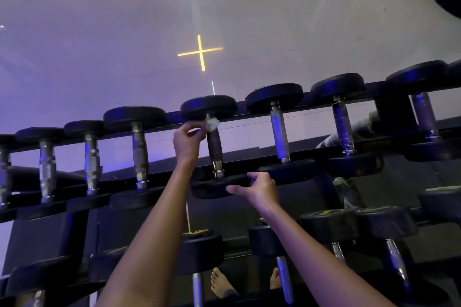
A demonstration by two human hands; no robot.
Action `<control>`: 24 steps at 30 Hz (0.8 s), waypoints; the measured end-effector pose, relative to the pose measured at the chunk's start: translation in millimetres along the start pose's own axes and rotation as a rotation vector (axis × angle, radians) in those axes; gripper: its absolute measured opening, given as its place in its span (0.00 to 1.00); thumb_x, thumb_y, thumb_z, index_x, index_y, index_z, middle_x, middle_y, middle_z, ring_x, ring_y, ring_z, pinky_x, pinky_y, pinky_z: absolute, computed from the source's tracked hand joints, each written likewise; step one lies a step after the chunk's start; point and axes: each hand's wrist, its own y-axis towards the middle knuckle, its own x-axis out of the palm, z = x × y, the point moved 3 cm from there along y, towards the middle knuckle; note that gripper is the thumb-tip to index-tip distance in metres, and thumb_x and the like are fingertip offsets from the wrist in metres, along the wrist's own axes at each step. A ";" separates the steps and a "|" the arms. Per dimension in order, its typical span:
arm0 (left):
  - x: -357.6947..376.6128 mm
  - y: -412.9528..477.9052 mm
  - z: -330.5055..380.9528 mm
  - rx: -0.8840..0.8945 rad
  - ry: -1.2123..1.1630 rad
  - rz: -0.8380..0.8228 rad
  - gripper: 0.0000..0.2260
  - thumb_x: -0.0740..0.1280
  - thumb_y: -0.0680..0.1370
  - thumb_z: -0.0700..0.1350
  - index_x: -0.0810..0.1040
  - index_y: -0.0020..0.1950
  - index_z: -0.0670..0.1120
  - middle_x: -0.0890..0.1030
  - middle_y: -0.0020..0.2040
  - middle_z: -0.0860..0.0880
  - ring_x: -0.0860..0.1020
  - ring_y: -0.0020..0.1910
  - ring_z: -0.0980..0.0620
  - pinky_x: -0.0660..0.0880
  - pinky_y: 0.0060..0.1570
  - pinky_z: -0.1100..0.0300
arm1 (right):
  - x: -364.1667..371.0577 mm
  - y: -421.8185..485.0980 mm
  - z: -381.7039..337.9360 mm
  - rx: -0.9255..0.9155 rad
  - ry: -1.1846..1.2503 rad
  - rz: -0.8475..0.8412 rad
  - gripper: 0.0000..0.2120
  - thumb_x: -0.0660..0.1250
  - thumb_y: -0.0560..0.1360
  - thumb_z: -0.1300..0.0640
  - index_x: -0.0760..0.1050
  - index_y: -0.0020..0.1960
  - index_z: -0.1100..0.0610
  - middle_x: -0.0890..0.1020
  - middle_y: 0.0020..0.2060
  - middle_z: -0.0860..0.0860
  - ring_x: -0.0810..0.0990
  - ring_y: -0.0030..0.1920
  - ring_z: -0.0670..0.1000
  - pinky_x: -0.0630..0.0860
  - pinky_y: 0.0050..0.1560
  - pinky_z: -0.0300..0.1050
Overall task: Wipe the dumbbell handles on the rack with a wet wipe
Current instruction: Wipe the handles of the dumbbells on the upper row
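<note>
Our left hand (188,142) pinched the wipe (213,124) onto the handle (215,148) beside its fingertips; our right hand (260,188) clasped the head (212,189), steadying it.

A black two-tier rack (240,110) carried everything. On its upper tier a row of dumbbells (279,129) lay side by side, each with one black head on the far rail, the other on the near rail, and the metal handle bridging the gap between. Neighbouring heads sat close together. The lower tier held further dumbbells (328,224) of the same kind, some with yellow markings on their heads. Beyond the rack spread a pale floor (99,45).
</note>
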 end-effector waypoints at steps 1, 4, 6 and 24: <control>-3.7 -6.5 3.4 0.038 0.142 -0.047 0.06 0.72 0.71 0.38 0.81 0.40 0.49 0.83 0.42 0.49 0.80 0.41 0.52 0.77 0.44 0.61 | 0.0 0.0 0.1 0.000 0.001 0.003 0.39 0.78 0.63 0.49 0.68 0.68 0.61 0.76 0.62 0.57 0.74 0.63 0.55 0.71 0.60 0.44; -12.1 -39.7 -4.9 0.081 0.427 -0.189 0.06 0.73 0.71 0.41 0.80 0.38 0.51 0.82 0.42 0.50 0.80 0.41 0.54 0.74 0.40 0.65 | -1.1 -1.9 -0.7 -0.011 0.001 0.010 0.38 0.79 0.63 0.50 0.70 0.67 0.62 0.77 0.61 0.57 0.75 0.61 0.55 0.71 0.59 0.44; -12.7 -56.5 -10.3 0.138 0.599 -0.245 0.05 0.73 0.71 0.41 0.80 0.38 0.51 0.81 0.42 0.51 0.79 0.41 0.54 0.72 0.39 0.66 | -1.5 -3.1 -1.8 -0.025 0.001 0.007 0.36 0.79 0.62 0.50 0.72 0.65 0.63 0.79 0.58 0.57 0.77 0.59 0.55 0.73 0.58 0.45; 1.8 -32.3 12.5 0.533 0.843 -0.322 0.05 0.69 0.75 0.41 0.84 0.47 0.42 0.80 0.47 0.47 0.79 0.46 0.48 0.73 0.46 0.60 | 0.2 4.6 6.1 -0.012 0.078 -0.002 0.21 0.76 0.67 0.50 0.76 0.54 0.59 0.81 0.49 0.55 0.79 0.52 0.53 0.74 0.53 0.45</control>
